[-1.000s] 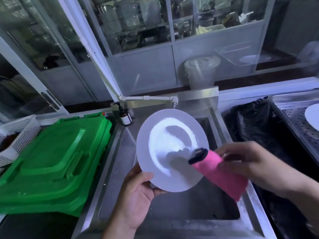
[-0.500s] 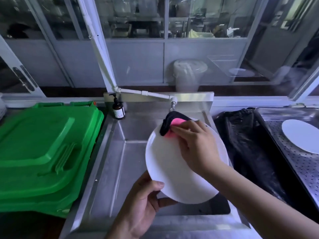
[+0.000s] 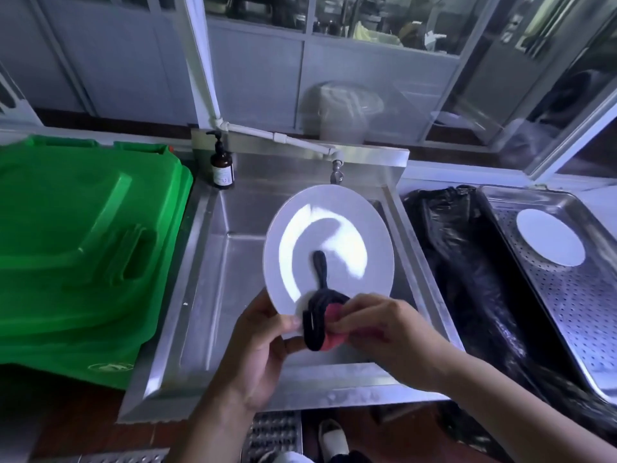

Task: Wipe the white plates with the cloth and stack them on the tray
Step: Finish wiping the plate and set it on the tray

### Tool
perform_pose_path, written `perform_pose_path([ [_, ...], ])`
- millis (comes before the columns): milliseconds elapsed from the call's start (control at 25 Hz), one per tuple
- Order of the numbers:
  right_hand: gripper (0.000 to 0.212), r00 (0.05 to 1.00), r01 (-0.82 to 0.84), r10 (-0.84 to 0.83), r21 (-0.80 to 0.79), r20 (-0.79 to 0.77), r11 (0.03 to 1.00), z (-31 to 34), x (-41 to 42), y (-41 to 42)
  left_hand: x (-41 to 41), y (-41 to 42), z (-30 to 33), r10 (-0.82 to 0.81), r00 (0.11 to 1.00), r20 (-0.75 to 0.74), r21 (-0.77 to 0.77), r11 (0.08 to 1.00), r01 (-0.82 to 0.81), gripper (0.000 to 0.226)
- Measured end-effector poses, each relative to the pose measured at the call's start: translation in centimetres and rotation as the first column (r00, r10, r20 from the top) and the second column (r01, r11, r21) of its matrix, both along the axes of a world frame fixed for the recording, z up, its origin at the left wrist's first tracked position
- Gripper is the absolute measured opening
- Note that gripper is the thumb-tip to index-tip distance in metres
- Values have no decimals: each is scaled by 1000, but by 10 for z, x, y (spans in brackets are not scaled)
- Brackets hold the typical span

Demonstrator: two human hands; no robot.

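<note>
A white plate (image 3: 329,242) is held tilted above the steel sink (image 3: 213,295), its face toward me. My left hand (image 3: 263,345) grips its lower rim, thumb on the front. My right hand (image 3: 384,329) pinches a pink cloth with a black edge (image 3: 322,320) against the plate's lower rim. A black loop of the cloth lies up across the plate's middle. Another white plate (image 3: 551,242) lies flat on the perforated steel tray (image 3: 587,312) at the right.
A green plastic bin lid (image 3: 76,248) fills the left side. A brown pump bottle (image 3: 222,165) stands at the sink's back left corner. A tap (image 3: 337,165) hangs just behind the plate. A black plastic bag (image 3: 467,279) lies between sink and tray.
My right hand has drawn the cloth from the plate's top edge down to its lower rim. The plate's face is uncovered again, and my view has tipped downward.
</note>
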State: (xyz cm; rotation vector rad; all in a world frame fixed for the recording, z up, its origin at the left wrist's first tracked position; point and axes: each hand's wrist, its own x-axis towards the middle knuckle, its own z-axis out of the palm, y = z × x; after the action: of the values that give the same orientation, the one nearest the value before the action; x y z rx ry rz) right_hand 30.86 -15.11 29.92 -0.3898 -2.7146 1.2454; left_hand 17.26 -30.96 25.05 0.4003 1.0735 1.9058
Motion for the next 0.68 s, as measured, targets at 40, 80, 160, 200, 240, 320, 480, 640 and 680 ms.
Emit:
perform_pose_path([
  [40,26,999,-15,16,-38,41,999,3,4,-5,-1,-3,0,-10,1000,-14,-1,1000,10,57],
  [80,26,994,-43,49,-62,99,997,9,7,-8,-2,-6,-1,-17,1000,-19,-4,1000,17,54],
  [160,24,960,-129,143,-71,241,989,28,13,-7,-2,-9,-1,-29,1000,11,6,1000,29,53],
  [200,23,937,-170,179,-55,299,984,39,16,-6,-3,-11,-1,-33,999,34,20,999,33,55],
  [240,22,921,-201,197,-22,336,979,51,19,-4,-4,-13,0,-33,998,52,32,999,32,57],
  [320,23,913,-228,180,93,366,969,74,25,0,-7,-19,3,-22,998,59,46,999,19,58],
  [480,25,932,-200,87,297,353,934,106,27,10,-12,-30,9,-14,1000,25,52,999,13,61],
  [640,22,991,-130,103,454,83,881,110,12,0,-16,-40,16,6,1000,-9,46,999,-6,62],
  [680,20,995,-87,94,537,15,839,108,8,-3,-17,-42,19,6,1000,-23,50,999,-5,63],
])
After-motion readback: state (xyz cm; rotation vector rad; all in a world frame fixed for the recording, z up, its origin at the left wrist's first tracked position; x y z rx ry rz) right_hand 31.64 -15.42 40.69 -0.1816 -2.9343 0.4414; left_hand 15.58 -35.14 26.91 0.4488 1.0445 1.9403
